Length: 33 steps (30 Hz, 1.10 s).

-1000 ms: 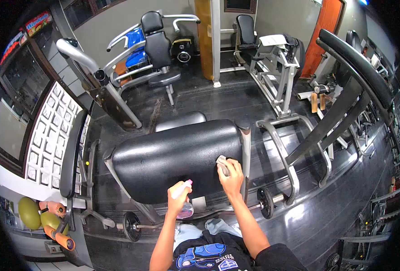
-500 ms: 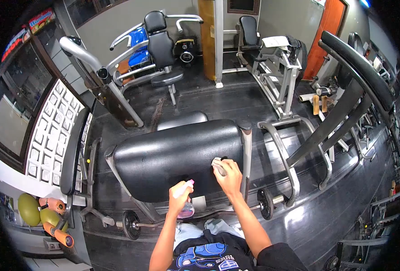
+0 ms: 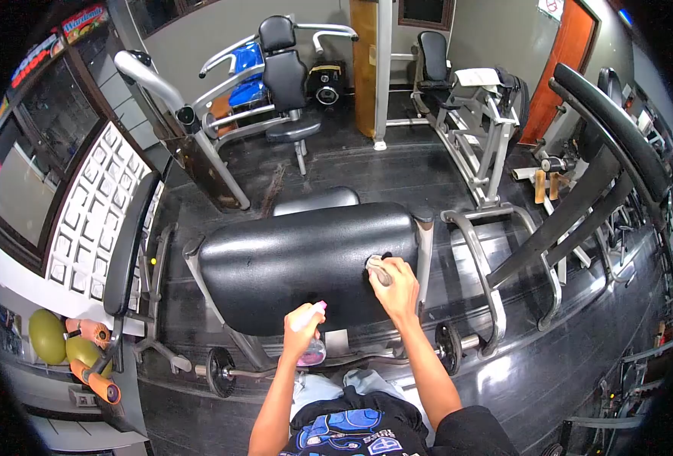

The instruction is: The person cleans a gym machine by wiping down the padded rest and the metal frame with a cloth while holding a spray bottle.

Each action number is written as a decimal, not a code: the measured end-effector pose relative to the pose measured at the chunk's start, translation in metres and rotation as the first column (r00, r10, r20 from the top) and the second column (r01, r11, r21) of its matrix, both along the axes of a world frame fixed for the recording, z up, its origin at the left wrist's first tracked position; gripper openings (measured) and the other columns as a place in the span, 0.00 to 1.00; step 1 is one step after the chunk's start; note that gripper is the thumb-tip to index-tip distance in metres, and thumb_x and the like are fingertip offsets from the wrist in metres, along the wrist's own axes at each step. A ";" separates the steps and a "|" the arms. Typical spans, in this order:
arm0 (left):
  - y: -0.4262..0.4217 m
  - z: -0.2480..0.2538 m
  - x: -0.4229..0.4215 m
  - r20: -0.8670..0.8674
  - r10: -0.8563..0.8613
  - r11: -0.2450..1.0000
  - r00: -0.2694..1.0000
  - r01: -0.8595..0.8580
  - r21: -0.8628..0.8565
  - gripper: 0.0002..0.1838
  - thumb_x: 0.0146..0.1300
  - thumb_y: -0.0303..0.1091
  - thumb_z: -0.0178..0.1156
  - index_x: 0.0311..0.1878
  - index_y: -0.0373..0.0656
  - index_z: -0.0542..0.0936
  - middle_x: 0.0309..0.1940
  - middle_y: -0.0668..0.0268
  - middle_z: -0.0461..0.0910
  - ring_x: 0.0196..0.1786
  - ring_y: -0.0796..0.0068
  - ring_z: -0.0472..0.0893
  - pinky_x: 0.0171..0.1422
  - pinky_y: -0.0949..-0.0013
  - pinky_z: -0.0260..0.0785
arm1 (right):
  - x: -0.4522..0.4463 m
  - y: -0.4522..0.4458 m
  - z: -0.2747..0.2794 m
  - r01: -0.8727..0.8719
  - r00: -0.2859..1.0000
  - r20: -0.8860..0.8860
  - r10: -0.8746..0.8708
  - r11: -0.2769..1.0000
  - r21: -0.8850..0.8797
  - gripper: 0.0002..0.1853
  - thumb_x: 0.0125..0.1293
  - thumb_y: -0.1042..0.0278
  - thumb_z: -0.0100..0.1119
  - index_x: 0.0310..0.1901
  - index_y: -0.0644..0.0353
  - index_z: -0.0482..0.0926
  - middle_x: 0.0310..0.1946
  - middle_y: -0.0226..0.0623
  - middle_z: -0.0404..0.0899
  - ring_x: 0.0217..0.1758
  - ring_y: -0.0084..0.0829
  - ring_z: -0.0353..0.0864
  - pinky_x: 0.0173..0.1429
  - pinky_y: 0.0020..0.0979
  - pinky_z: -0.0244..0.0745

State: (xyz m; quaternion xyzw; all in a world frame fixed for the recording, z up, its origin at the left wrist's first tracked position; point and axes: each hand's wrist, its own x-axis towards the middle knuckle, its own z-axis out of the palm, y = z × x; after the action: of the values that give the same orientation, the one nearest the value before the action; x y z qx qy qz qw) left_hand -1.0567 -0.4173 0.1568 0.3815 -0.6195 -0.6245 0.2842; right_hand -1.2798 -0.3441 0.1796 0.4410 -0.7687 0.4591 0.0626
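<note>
A wide black padded bench [image 3: 306,247] spans the space in front of me, its surface shiny. My left hand [image 3: 298,330] is closed around the neck of a clear spray bottle [image 3: 314,353] with a white and pink top and pinkish liquid, held at the pad's near edge. Toward the pad's right end, my right hand [image 3: 399,290] grips a small, light, bunched cloth [image 3: 374,263] against the black surface. Part of the cloth is hidden under the fingers.
A curved barbell [image 3: 268,373] with black plates lies on the floor just before my legs. Metal machine frames [image 3: 496,311] stand close on the right. Another padded bench [image 3: 133,251] is at left, near green balls [image 3: 48,334]. A seated machine [image 3: 283,80] stands behind.
My right hand with the cloth has moved slightly away from me over the pad. The whole view has shifted a little. My left hand keeps its hold on the spray bottle.
</note>
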 end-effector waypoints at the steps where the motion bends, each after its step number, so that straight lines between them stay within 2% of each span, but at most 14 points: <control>1: 0.000 -0.001 0.001 0.001 -0.001 1.000 1.000 0.001 0.002 0.08 0.62 0.30 0.60 0.37 0.34 0.82 0.26 0.65 0.81 0.17 0.80 0.77 0.22 0.76 0.68 | 0.004 -0.002 -0.003 0.000 1.000 0.000 0.000 1.000 0.000 0.10 0.53 0.67 0.70 0.38 0.51 0.86 0.40 0.32 0.81 0.42 0.38 0.80 0.47 0.37 0.77; 3: 0.000 -0.001 0.000 0.000 -0.003 1.000 1.000 0.003 0.004 0.08 0.62 0.30 0.60 0.37 0.34 0.82 0.26 0.65 0.81 0.17 0.80 0.77 0.22 0.76 0.68 | 0.016 0.000 -0.011 -0.027 0.999 0.028 0.029 0.997 -0.069 0.11 0.53 0.68 0.70 0.39 0.51 0.86 0.41 0.32 0.81 0.42 0.38 0.80 0.47 0.37 0.77; 7: 0.000 -0.002 0.002 0.005 0.003 1.000 1.000 -0.003 0.013 0.08 0.62 0.31 0.60 0.37 0.34 0.82 0.26 0.65 0.82 0.17 0.80 0.77 0.22 0.76 0.67 | 0.039 0.023 -0.040 -0.188 0.982 0.024 0.187 0.980 0.067 0.11 0.52 0.66 0.71 0.40 0.45 0.87 0.42 0.29 0.81 0.41 0.35 0.81 0.43 0.36 0.79; 9: -0.003 -0.002 0.002 0.003 -0.002 1.000 1.000 0.002 0.003 0.09 0.62 0.31 0.60 0.38 0.34 0.82 0.27 0.65 0.82 0.17 0.80 0.77 0.22 0.76 0.67 | 0.037 0.029 -0.044 -0.230 0.973 0.031 0.228 0.970 0.079 0.11 0.52 0.65 0.71 0.39 0.44 0.87 0.41 0.27 0.81 0.40 0.34 0.81 0.41 0.36 0.80; 11: -0.005 -0.002 0.004 0.014 -0.002 1.000 1.000 0.001 0.022 0.09 0.63 0.30 0.59 0.40 0.34 0.83 0.27 0.65 0.82 0.18 0.80 0.77 0.22 0.76 0.67 | 0.027 0.027 -0.036 -0.204 0.979 -0.004 0.205 0.974 0.098 0.12 0.51 0.66 0.71 0.39 0.43 0.87 0.39 0.28 0.81 0.40 0.35 0.81 0.42 0.36 0.79; 15: -0.010 0.000 0.007 0.020 0.011 1.000 1.000 -0.011 -0.013 0.10 0.63 0.30 0.59 0.40 0.33 0.83 0.27 0.65 0.82 0.18 0.80 0.77 0.22 0.75 0.68 | 0.015 0.001 -0.010 -0.039 0.999 0.005 0.039 0.998 -0.047 0.11 0.51 0.68 0.70 0.38 0.51 0.86 0.38 0.32 0.82 0.40 0.38 0.81 0.45 0.37 0.78; 18: -0.012 0.000 0.012 -0.004 0.022 1.000 1.000 -0.022 -0.007 0.09 0.64 0.30 0.59 0.39 0.33 0.83 0.28 0.64 0.82 0.18 0.79 0.77 0.22 0.75 0.68 | 0.030 -0.005 -0.012 -0.024 1.000 0.016 0.025 0.996 -0.083 0.13 0.52 0.69 0.70 0.41 0.50 0.86 0.40 0.32 0.81 0.41 0.38 0.81 0.46 0.37 0.78; 19: -0.013 0.000 0.013 -0.011 0.042 0.999 0.999 -0.042 0.018 0.07 0.62 0.29 0.59 0.35 0.34 0.82 0.26 0.65 0.82 0.18 0.80 0.77 0.23 0.75 0.68 | 0.038 -0.004 -0.017 -0.015 1.000 0.023 0.018 0.993 -0.116 0.13 0.52 0.69 0.71 0.41 0.50 0.86 0.40 0.32 0.81 0.41 0.38 0.81 0.46 0.37 0.78; 21: -0.016 -0.001 0.016 -0.022 0.064 0.997 0.998 -0.063 0.044 0.06 0.60 0.27 0.60 0.32 0.35 0.81 0.25 0.65 0.82 0.18 0.81 0.76 0.23 0.75 0.67 | 0.053 0.003 -0.036 -0.110 0.994 0.003 0.111 0.988 -0.106 0.13 0.51 0.69 0.71 0.41 0.48 0.86 0.41 0.31 0.81 0.41 0.37 0.81 0.45 0.37 0.79; 23: -0.020 -0.003 0.019 -0.025 0.056 0.997 0.998 -0.055 0.045 0.06 0.61 0.27 0.59 0.32 0.35 0.81 0.25 0.65 0.82 0.18 0.81 0.76 0.23 0.74 0.68 | 0.068 0.018 -0.047 -0.236 0.972 0.037 0.233 0.969 0.080 0.12 0.51 0.68 0.71 0.40 0.46 0.86 0.40 0.30 0.81 0.41 0.35 0.81 0.45 0.36 0.79; 25: -0.022 -0.002 0.023 -0.036 0.054 0.998 0.998 -0.052 0.045 0.06 0.61 0.27 0.59 0.32 0.35 0.82 0.26 0.65 0.82 0.18 0.81 0.76 0.22 0.74 0.68 | 0.066 0.022 -0.046 -0.241 0.971 0.021 0.240 0.966 0.092 0.12 0.51 0.67 0.72 0.39 0.45 0.86 0.39 0.29 0.81 0.40 0.35 0.81 0.44 0.35 0.80; 28: -0.030 -0.001 0.033 -0.034 0.044 0.998 0.998 -0.043 0.049 0.06 0.61 0.27 0.59 0.33 0.34 0.82 0.26 0.65 0.82 0.18 0.81 0.76 0.22 0.75 0.67 | 0.051 0.017 -0.038 -0.130 0.990 -0.045 0.131 0.991 0.029 0.13 0.50 0.67 0.72 0.39 0.46 0.86 0.39 0.29 0.81 0.39 0.35 0.81 0.42 0.35 0.79; 31: -0.037 0.001 0.043 -0.028 0.027 0.998 0.999 -0.025 0.058 0.06 0.62 0.27 0.59 0.35 0.34 0.82 0.26 0.65 0.82 0.18 0.81 0.76 0.22 0.75 0.67 | 0.049 0.002 -0.023 0.061 0.998 -0.006 -0.062 0.996 -0.063 0.13 0.51 0.68 0.72 0.40 0.49 0.86 0.38 0.31 0.81 0.41 0.37 0.80 0.45 0.36 0.78; 33: -0.043 0.001 0.050 -0.036 0.026 0.998 0.999 -0.024 0.062 0.06 0.62 0.27 0.59 0.36 0.34 0.83 0.27 0.65 0.82 0.18 0.81 0.76 0.22 0.75 0.67 | 0.058 -0.008 -0.025 0.098 0.995 0.019 -0.097 0.992 -0.084 0.13 0.52 0.69 0.72 0.41 0.51 0.86 0.39 0.33 0.81 0.41 0.38 0.80 0.46 0.37 0.77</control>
State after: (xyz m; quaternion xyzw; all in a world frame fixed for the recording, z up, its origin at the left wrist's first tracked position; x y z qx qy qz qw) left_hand -1.0072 -0.4602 0.1573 0.3863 -0.5897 -0.6466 0.2915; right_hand -1.2217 -0.3521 0.1549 0.3963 -0.7696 0.4910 0.0977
